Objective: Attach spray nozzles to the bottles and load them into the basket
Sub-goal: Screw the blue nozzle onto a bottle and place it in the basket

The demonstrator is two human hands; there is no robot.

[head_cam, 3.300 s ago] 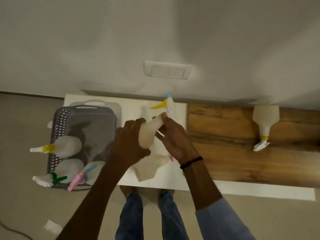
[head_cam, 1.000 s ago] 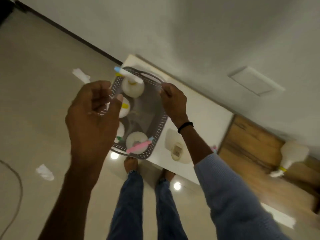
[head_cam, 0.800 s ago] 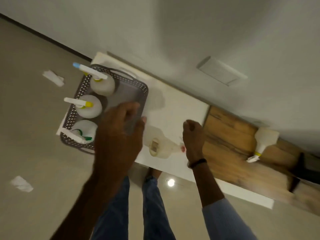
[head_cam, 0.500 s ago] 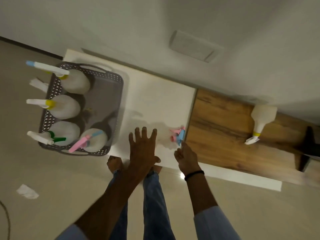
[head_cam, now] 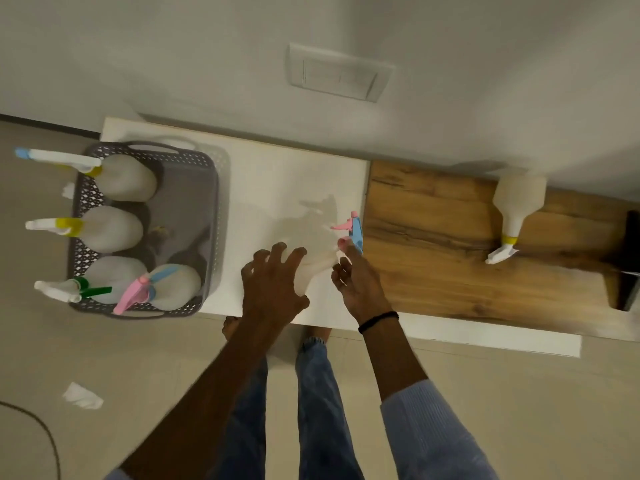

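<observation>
- Left hand [head_cam: 273, 282]: we are spreading our fingers over the bottle [head_cam: 313, 252].
- Right hand [head_cam: 358, 284]: we are pinching the nozzle [head_cam: 353, 230]; misaligned threads could jam it.

A plain off-white wall [head_cam: 450, 64] fills the upper part of the view and carries a pale switch plate [head_cam: 337, 72]. A white tabletop [head_cam: 277, 181] stands against the wall; a wood-grain top [head_cam: 450, 258] adjoins it on the right — the two surfaces touch edge to edge. A dark object [head_cam: 630, 258] lies at the far right edge; its identity cannot be told. The floor [head_cam: 104, 358] is beige and smooth. On it lie a scrap of white paper [head_cam: 82, 395] and a dark cable [head_cam: 41, 431] — both at lower left. Lighting is dim and even.
</observation>
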